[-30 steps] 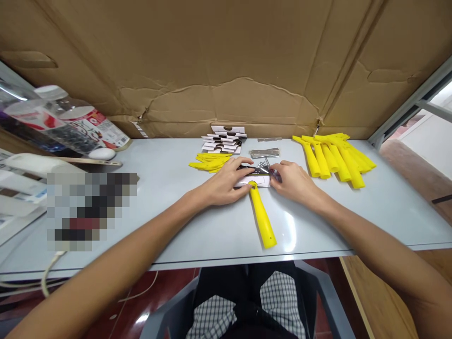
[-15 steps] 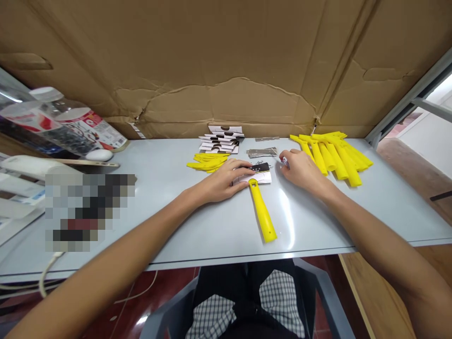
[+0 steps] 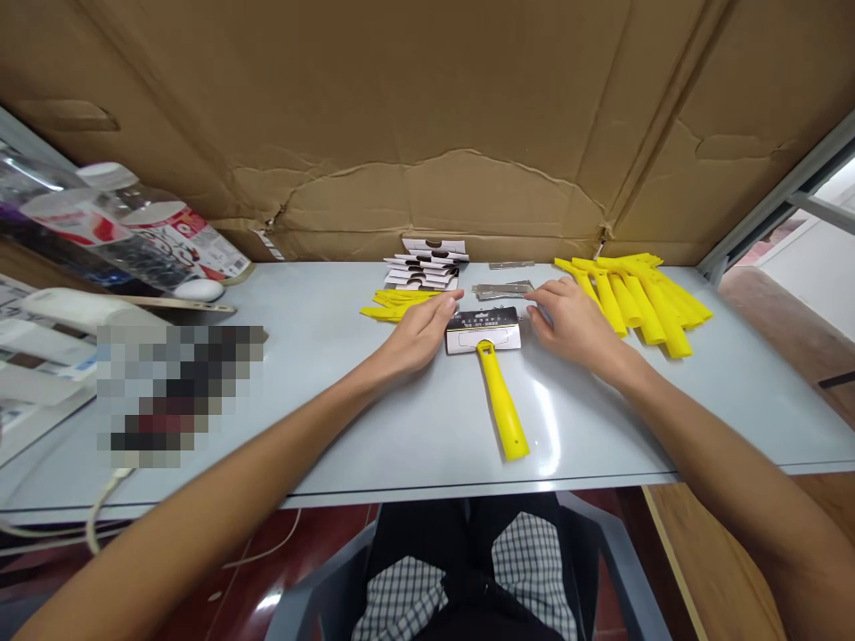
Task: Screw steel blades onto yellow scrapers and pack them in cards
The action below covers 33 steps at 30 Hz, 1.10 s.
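Observation:
A scraper lies on the tabletop, its yellow handle (image 3: 502, 402) pointing toward me. A black-and-white card sleeve (image 3: 482, 338) covers its head. My left hand (image 3: 422, 331) rests at the sleeve's left edge, fingers stretched out, holding nothing. To the right of the sleeve is my right hand (image 3: 571, 319), thumb and fingers apart, its fingertips by the right end of a small stack of metal blades (image 3: 500, 291). I see nothing between its fingers.
Folded card sleeves (image 3: 426, 265) are piled at the back, behind flat yellow strips (image 3: 391, 305). Several yellow handles (image 3: 645, 303) lie at the right. Plastic bottles (image 3: 180, 240) and a white mouse (image 3: 199, 290) sit at the left. A cardboard wall (image 3: 427, 107) closes off the back.
My left hand has let go of the card sleeve and drawn back to its left edge, so more of the sleeve shows. My right hand's fingers have spread toward the blades.

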Each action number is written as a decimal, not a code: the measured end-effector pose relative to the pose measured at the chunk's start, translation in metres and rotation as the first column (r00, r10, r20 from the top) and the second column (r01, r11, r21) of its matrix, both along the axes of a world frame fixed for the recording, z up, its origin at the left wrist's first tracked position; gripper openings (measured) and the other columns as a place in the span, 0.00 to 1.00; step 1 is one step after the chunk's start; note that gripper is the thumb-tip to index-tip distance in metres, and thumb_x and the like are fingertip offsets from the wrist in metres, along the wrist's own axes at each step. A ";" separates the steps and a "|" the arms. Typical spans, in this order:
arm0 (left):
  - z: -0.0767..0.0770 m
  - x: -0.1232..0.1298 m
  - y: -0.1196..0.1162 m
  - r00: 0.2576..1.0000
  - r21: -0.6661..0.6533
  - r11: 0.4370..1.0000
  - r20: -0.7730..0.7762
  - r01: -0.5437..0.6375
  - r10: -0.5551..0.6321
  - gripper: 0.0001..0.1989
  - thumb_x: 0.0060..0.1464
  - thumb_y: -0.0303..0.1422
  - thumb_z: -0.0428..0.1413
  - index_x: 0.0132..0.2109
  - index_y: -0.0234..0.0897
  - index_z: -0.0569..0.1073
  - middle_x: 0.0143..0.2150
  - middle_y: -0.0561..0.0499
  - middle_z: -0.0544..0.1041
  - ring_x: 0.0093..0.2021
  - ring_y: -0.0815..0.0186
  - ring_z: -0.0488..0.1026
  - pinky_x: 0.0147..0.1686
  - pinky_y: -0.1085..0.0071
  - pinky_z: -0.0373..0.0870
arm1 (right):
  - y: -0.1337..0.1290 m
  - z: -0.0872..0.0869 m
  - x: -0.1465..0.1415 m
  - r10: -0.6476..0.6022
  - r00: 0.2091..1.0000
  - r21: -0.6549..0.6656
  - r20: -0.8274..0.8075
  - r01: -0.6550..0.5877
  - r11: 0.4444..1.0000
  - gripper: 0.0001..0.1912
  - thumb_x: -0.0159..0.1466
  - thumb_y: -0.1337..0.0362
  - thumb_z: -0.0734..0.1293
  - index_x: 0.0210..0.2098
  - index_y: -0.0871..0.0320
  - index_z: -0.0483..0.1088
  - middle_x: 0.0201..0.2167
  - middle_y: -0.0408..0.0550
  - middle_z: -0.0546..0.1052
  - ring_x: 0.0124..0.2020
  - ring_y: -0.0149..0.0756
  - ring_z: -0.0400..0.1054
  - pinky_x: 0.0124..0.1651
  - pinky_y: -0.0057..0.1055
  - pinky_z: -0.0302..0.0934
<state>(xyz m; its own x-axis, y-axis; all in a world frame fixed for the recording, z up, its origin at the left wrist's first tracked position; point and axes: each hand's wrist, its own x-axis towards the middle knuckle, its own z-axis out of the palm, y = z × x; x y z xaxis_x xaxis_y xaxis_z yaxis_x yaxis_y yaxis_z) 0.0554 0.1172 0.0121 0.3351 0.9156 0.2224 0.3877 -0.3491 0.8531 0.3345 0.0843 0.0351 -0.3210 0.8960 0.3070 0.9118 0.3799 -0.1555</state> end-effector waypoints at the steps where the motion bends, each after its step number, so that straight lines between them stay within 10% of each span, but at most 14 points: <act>1: -0.001 0.000 -0.001 0.999 0.041 0.999 -0.048 0.004 -0.002 0.28 0.74 0.48 0.51 0.67 0.36 0.78 0.72 0.37 0.77 0.74 0.45 0.70 0.77 0.48 0.56 | -0.001 -0.002 -0.002 0.044 0.999 0.002 -0.011 -0.044 0.999 0.26 0.78 0.61 0.56 0.60 0.67 0.79 0.57 0.65 0.82 0.59 0.59 0.71 0.63 0.53 0.66; 7: -0.001 -0.005 -0.003 0.949 0.179 0.979 -0.313 0.093 -0.033 0.32 0.69 0.44 0.56 0.72 0.29 0.72 0.78 0.31 0.67 0.81 0.39 0.58 0.80 0.44 0.47 | 0.000 -0.024 -0.007 0.132 0.991 -0.105 -0.020 -0.133 0.986 0.34 0.79 0.58 0.53 0.75 0.73 0.64 0.76 0.69 0.68 0.79 0.62 0.57 0.79 0.59 0.54; 15: 0.018 -0.017 -0.009 0.989 0.057 0.990 0.089 -0.127 0.122 0.28 0.71 0.57 0.54 0.56 0.39 0.85 0.63 0.40 0.83 0.70 0.42 0.74 0.75 0.50 0.60 | -0.012 -0.005 -0.004 0.123 0.935 -0.100 -0.334 -0.165 0.981 0.36 0.81 0.51 0.51 0.79 0.64 0.61 0.79 0.60 0.63 0.81 0.51 0.55 0.83 0.55 0.47; 18: 0.006 -0.036 -0.033 0.984 0.176 0.982 -0.152 -0.063 0.091 0.32 0.74 0.54 0.48 0.66 0.35 0.80 0.71 0.38 0.78 0.75 0.43 0.69 0.78 0.46 0.56 | -0.040 -0.014 -0.002 0.106 0.953 -0.143 -0.283 -0.151 0.978 0.38 0.80 0.50 0.53 0.79 0.69 0.60 0.80 0.63 0.60 0.82 0.55 0.51 0.84 0.56 0.46; 23: -0.027 -0.050 -0.076 0.778 0.170 0.976 -0.629 0.132 0.004 0.35 0.77 0.47 0.40 0.78 0.27 0.64 0.82 0.33 0.59 0.83 0.48 0.55 0.81 0.47 0.50 | -0.073 -0.043 -0.007 0.073 0.991 -0.256 -0.116 -0.100 0.962 0.41 0.79 0.50 0.51 0.79 0.76 0.57 0.81 0.68 0.54 0.83 0.56 0.47 0.84 0.55 0.45; 33: -0.049 -0.036 -0.077 0.642 0.249 0.954 -0.762 0.168 0.086 0.36 0.78 0.46 0.39 0.80 0.25 0.57 0.84 0.30 0.52 0.85 0.45 0.47 0.81 0.42 0.45 | -0.073 -0.051 -0.023 -0.017 0.993 -0.247 0.113 0.045 0.968 0.42 0.79 0.49 0.49 0.79 0.76 0.53 0.83 0.71 0.48 0.85 0.57 0.40 0.84 0.58 0.37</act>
